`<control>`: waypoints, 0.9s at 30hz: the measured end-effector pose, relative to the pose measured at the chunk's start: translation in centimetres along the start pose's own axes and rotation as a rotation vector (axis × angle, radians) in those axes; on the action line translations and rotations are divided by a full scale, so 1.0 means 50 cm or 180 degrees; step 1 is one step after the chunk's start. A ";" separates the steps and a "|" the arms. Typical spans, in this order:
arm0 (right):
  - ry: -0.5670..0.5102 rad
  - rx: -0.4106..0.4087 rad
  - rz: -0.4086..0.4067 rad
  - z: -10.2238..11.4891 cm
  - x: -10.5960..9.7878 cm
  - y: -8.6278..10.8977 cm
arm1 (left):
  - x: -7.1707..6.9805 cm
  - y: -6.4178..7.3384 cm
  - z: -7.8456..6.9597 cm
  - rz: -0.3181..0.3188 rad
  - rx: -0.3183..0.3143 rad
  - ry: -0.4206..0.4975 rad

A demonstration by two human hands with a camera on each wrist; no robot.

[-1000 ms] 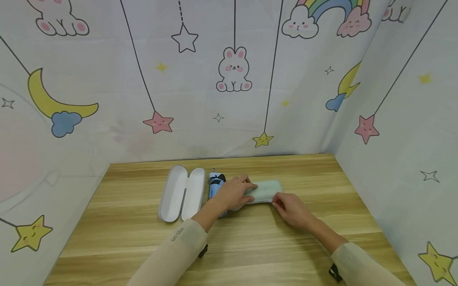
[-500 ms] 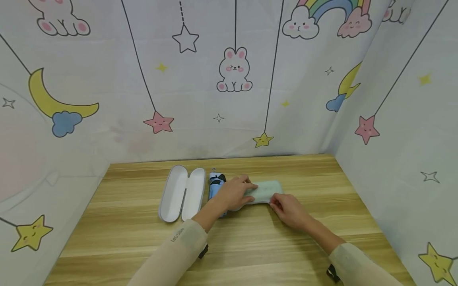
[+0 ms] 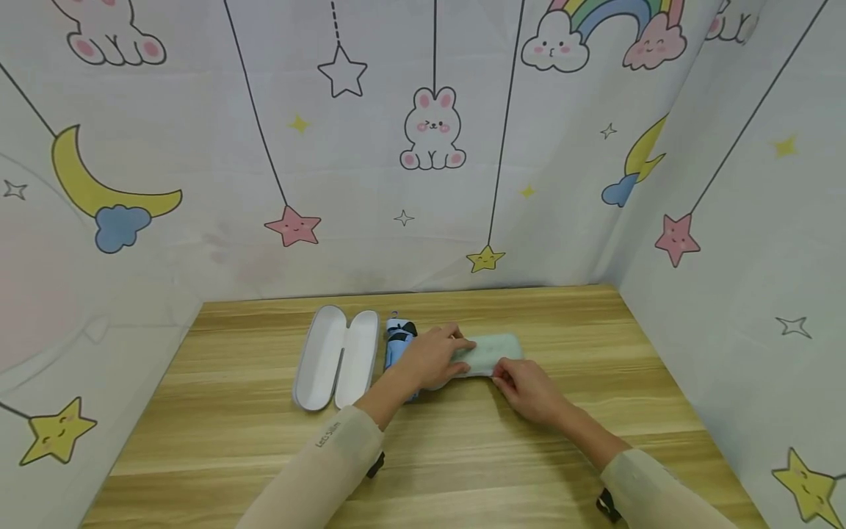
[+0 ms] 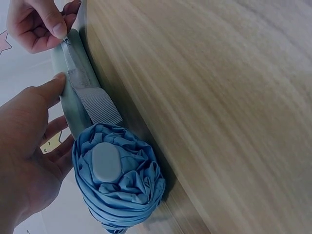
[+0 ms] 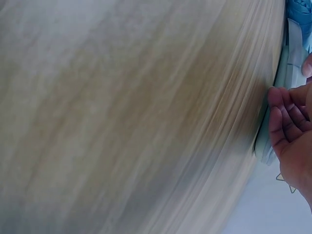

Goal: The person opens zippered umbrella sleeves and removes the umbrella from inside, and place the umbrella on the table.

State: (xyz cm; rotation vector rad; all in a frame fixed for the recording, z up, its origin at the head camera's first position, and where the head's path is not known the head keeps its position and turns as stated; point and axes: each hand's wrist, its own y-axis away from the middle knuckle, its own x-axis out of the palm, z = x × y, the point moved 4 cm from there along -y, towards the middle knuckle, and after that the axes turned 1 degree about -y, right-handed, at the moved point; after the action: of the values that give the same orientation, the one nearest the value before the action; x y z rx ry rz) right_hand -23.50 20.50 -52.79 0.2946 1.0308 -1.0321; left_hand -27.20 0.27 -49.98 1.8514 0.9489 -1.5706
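A pale green zip case (image 3: 492, 353) lies on the table with its long side towards me. My left hand (image 3: 429, 356) rests on its left part, fingers spread over the top and thumb near the front edge. At that front edge my right hand (image 3: 532, 389) pinches the small zipper pull (image 4: 67, 42) between thumb and forefinger. In the left wrist view, a grey ribbed strip (image 4: 97, 103) runs along the case's side from the pull. Just left of the case lies a folded blue umbrella (image 4: 122, 180), partly hidden in the head view by my left hand.
Left of the umbrella, a white hard glasses case (image 3: 320, 360) lies open, its two hollow halves facing up. The wood-grain table (image 3: 449, 463) meets a white printed curtain (image 3: 370, 169) at the back and sides.
My right hand has slid a little to the left along the front edge of the case, with the zipper pull. The left hand has stayed in place on the case.
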 end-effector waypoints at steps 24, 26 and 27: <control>0.0042 -0.0047 0.0073 0.018 0.023 -0.017 | 0.004 0.001 0.003 -0.0011 -0.0010 -0.0009; 0.0048 -0.0083 0.0040 0.021 0.023 -0.018 | 0.004 0.001 0.002 0.0002 -0.0008 -0.0016; 0.0050 -0.0104 0.0023 0.022 0.024 -0.018 | 0.004 0.001 0.002 0.0006 -0.0008 -0.0019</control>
State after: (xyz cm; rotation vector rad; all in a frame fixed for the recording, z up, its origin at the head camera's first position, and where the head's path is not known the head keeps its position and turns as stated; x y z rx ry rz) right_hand -23.49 18.67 -52.97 0.2800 1.0593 -1.0068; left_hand -27.22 0.19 -50.19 1.8446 0.9457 -1.5723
